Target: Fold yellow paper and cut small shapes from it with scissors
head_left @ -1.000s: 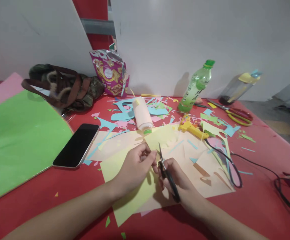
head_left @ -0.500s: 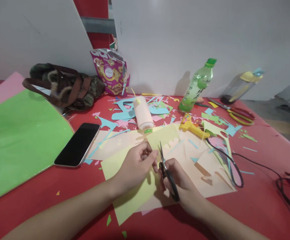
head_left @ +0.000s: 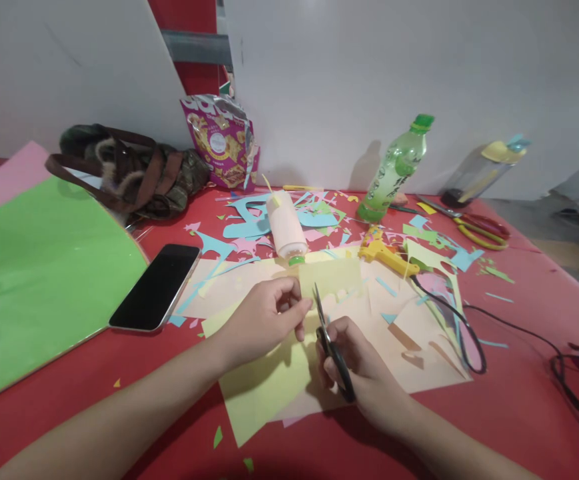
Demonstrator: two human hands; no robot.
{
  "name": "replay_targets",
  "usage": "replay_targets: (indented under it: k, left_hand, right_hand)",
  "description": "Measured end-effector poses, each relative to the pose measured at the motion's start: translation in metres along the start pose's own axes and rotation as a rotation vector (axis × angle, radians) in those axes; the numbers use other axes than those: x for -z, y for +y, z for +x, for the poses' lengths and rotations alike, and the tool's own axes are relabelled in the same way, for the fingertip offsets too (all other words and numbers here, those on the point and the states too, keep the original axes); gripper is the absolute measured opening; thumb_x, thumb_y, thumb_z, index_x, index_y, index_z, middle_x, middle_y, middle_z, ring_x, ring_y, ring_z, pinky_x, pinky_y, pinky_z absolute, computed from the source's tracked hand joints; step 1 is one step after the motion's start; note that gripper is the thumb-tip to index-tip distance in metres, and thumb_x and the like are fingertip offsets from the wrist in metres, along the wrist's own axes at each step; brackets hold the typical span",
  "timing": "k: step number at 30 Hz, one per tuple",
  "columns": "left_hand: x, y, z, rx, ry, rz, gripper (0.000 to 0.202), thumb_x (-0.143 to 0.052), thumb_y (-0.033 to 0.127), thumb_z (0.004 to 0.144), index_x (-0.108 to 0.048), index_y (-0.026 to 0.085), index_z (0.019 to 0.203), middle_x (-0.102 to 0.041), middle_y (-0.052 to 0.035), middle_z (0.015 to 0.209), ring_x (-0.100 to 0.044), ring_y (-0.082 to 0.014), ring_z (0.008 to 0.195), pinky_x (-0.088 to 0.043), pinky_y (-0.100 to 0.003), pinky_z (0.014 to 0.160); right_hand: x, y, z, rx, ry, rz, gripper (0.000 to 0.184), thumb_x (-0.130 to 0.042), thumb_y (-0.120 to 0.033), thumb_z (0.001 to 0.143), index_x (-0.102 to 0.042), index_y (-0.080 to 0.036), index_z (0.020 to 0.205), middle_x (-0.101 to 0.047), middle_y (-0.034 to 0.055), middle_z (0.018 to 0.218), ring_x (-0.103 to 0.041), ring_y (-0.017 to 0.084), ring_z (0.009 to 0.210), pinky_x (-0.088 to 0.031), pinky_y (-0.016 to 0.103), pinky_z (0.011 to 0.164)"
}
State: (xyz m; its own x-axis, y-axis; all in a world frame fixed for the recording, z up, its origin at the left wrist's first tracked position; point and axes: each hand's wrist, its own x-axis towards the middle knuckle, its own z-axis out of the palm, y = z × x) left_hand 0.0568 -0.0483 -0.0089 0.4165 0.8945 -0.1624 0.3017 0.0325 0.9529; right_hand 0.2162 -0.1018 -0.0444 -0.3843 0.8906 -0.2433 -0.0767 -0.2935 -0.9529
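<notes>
My left hand (head_left: 268, 319) pinches the left edge of a small pale yellow paper piece (head_left: 334, 275) between thumb and fingers. Wrapped round the black handles of a pair of scissors (head_left: 340, 365), my right hand (head_left: 366, 373) is closed just to the right. The slim blades point up and away, over the lower left part of the held paper; whether they touch it I cannot tell. Under both hands lie a larger yellow sheet (head_left: 264, 393) and peach sheets (head_left: 399, 363). A white bottle with a green cap (head_left: 286, 225) lies just beyond the held paper.
Cut paper scraps (head_left: 249, 217) litter the red table (head_left: 179, 407). A yellow glue gun (head_left: 389, 257) with a black cord lies to the right, near a green drink bottle (head_left: 394, 170) and larger scissors (head_left: 479, 227). A phone (head_left: 156, 287), green sheet (head_left: 54, 280), bag (head_left: 144, 173) and snack pouch (head_left: 222, 143) occupy the left.
My left hand has shifted slightly left, and the small yellow paper has turned so its top edge lies more level. The scissors have tilted a little to the left.
</notes>
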Motion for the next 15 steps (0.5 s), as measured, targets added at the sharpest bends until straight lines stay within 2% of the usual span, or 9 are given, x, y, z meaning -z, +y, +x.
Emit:
replay_targets:
  k: [10, 15]
  left_hand:
    - [0.017, 0.004, 0.001, -0.043, -0.103, 0.188, 0.016, -0.045, 0.025, 0.074, -0.045, 0.018, 0.060, -0.055, 0.0026, 0.048, -0.051, -0.0098, 0.045, -0.036, -0.019, 0.046]
    - [0.023, 0.004, 0.002, -0.051, -0.153, 0.203, 0.017, -0.044, 0.022, 0.074, -0.042, 0.018, 0.057, -0.054, 0.0030, 0.047, -0.050, -0.0091, 0.045, -0.035, -0.018, 0.044]
  right_hand:
    - [-0.002, -0.001, -0.001, -0.059, -0.018, 0.072, 0.028, -0.060, -0.034, 0.070, -0.035, -0.021, 0.073, -0.043, -0.0091, 0.053, -0.038, 0.004, 0.043, -0.029, 0.017, 0.042]
    - [-0.003, -0.003, -0.001, -0.099, -0.026, 0.149, 0.031, -0.063, -0.035, 0.066, -0.036, -0.021, 0.071, -0.045, -0.0102, 0.050, -0.041, 0.004, 0.040, -0.030, 0.016, 0.040]
